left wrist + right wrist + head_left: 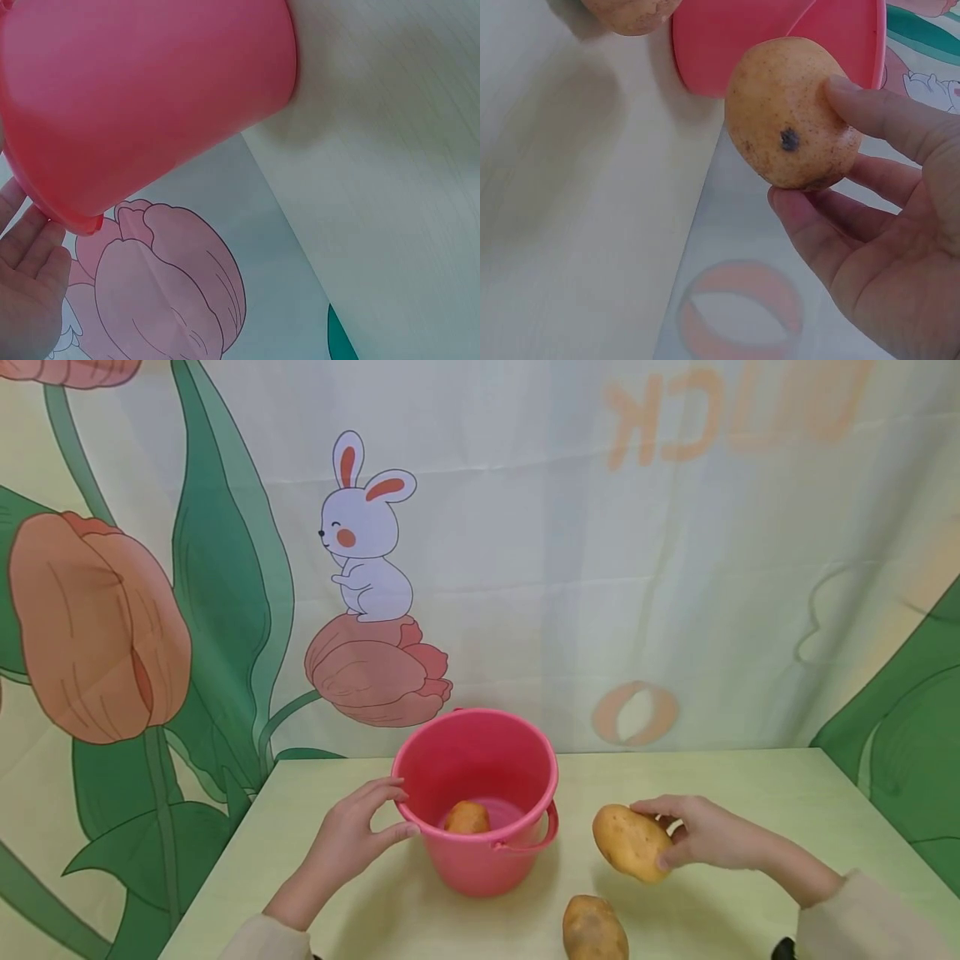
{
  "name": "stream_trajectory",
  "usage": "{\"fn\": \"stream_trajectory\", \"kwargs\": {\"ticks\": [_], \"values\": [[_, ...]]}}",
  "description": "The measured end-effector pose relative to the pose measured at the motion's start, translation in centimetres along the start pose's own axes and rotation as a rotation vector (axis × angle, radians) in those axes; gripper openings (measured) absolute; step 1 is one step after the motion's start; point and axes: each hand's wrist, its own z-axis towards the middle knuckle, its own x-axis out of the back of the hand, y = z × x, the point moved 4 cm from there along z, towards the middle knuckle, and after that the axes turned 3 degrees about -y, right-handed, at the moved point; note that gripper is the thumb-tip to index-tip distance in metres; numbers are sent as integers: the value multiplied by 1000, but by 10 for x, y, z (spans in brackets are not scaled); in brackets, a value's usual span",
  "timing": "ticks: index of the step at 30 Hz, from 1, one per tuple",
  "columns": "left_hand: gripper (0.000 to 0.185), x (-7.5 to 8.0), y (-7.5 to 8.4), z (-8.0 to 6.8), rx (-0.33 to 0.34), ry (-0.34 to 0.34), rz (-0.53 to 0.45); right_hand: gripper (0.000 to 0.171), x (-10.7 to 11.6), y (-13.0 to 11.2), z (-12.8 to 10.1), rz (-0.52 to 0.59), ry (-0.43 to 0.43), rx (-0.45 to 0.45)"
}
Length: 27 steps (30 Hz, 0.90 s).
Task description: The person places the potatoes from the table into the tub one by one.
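Printed cloth with tulips and a white rabbit (365, 535) hangs behind a pale green table (750, 793), whose near edge is cut off by the frame. At the middle of the table stands a smooth pink plastic bucket (480, 802), round and tapering, its handle folded down on the near side. Inside lies one potato (467, 817), half hidden by the rim. The left hand (352, 839) touches the bucket's left wall, fingers relaxed and gripping nothing. Right of the bucket, the right hand (708, 833) grasps a lumpy, speckled tan potato in hand (632, 842) between thumb and fingers, lifted off the table. A third potato (595, 930) lies nearest, partly cropped by the bottom edge
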Motion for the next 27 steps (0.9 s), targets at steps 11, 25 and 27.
{"fn": "stream_trajectory", "kwargs": {"ticks": [11, 25, 27], "values": [[39, 0, -1, 0, -3, 6, -9, 62, 9, -14, 8, -109, 36, 26], [40, 0, 0, 1, 12, -1, -16, 62, 17, -28, 13, -145, 30, 36], [39, 0, 0, 1, 14, 1, -16, 62, 18, -30, 14, -157, 34, 34]]}}
